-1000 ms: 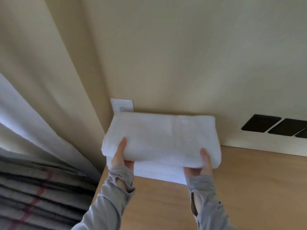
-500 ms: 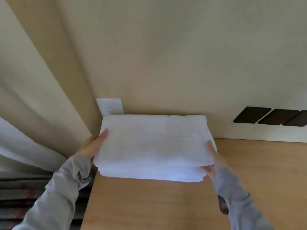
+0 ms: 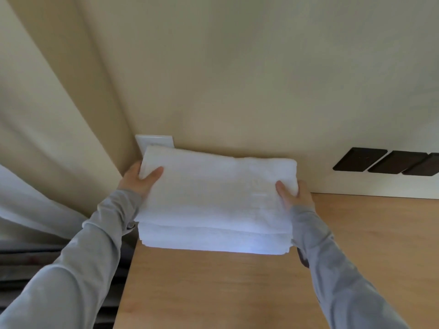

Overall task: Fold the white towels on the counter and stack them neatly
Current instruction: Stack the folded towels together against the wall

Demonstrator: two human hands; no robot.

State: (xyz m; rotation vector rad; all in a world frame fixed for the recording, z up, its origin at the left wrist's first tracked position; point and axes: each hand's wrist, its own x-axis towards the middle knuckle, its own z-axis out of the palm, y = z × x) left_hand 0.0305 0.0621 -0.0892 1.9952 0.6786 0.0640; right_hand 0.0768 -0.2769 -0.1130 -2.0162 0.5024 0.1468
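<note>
A folded white towel [image 3: 213, 188] lies on top of a stack of folded white towels [image 3: 213, 241] at the back left corner of the wooden counter [image 3: 237, 293], against the wall. My left hand [image 3: 139, 179] grips the top towel's left end, thumb on top and fingers underneath. My right hand [image 3: 294, 193] grips its right end the same way. The top towel sits slightly tilted, its left end a little higher and further back than the stack below. Both arms wear grey sleeves.
A beige curtain [image 3: 59, 138] hangs at the left beside the counter's left edge. A white wall plate [image 3: 154, 142] shows just behind the towels. Dark rectangular wall panels [image 3: 384, 163] sit at the right. Striped fabric [image 3: 28, 269] lies below at the left.
My hands slid from the towel's front edge out to its two ends, and now hold the ends with thumbs on top. The top towel sits further back over the stack.
</note>
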